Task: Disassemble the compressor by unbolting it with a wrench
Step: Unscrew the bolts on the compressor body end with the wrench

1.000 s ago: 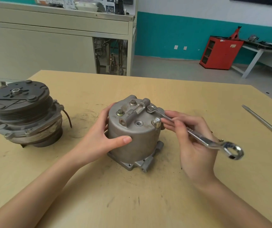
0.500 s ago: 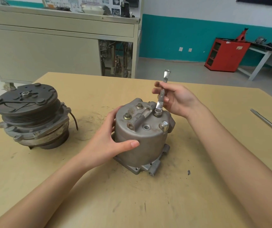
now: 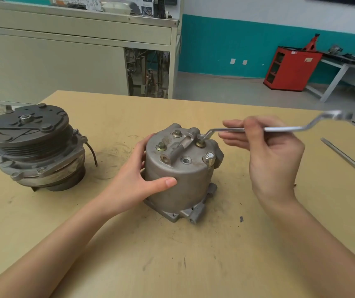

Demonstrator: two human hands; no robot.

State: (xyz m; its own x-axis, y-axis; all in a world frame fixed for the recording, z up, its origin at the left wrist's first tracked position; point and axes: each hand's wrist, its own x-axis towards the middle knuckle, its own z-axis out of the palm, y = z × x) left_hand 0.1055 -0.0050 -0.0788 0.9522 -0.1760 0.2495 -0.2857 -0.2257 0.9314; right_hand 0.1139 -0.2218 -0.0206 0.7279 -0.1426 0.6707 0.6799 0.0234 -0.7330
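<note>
**Wrench seated on compressor bolt, housing steadied by left hand**

The compressor housing is stood upright near the middle of the tan surface, flange down. The left hand is wrapped around its left side; the thumb is laid across the front wall, the other fingers are hidden behind the body, so only the closed grip on the housing is confirmed.

The wrench is held by the right hand, pinched on the shaft between thumb and fingers. The shaft is run roughly level out to the right. Its near ring end is set down on a bolt at the top rear right of the housing; the bolt head is mostly covered by the ring. The far ring end is blurred and seen against the far surface edge.

Other bolts are seen on the top face: one at the left, one at the front right. Thread state cannot be told.

A second unit with clutch plate and pulley is stood well apart at the left; its base is partly shadowed. A long metal rod is laid on the surface at the right, cut off by the frame edge. A red cabinet is seen on the floor in the background.
</note>
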